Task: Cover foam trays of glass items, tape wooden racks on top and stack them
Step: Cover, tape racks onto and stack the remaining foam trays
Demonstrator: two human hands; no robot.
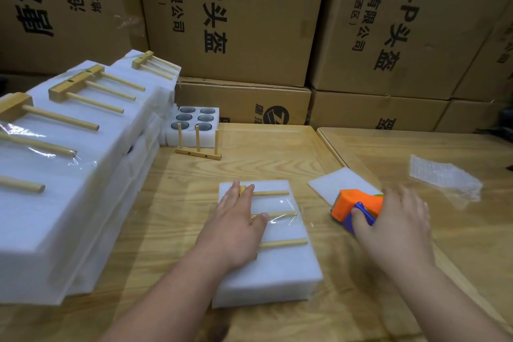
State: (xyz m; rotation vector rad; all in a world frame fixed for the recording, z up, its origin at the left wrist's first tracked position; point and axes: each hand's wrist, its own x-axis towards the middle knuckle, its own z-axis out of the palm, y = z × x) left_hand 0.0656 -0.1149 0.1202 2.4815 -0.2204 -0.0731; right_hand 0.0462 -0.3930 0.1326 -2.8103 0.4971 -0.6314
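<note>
On the table [249,147], my left hand [238,228] presses flat the light, soft foam tray [277,269] holding fragile glass; my right hand [394,219] grips the tape dispenser [358,204].

Bare table [266,147] lies open between the covered foam block [277,264] near the front edge and the upright wooden rack [198,144] farther back. To the left, a tall stack of wrapped foam trays [69,203] walls off that side. Cardboard boxes [236,22] close the back. Right of the block, a tape dispenser [358,205], a loose foam sheet [338,180] and a bubble wrap piece [444,178] lie in the way; the table beyond them is open.
</note>
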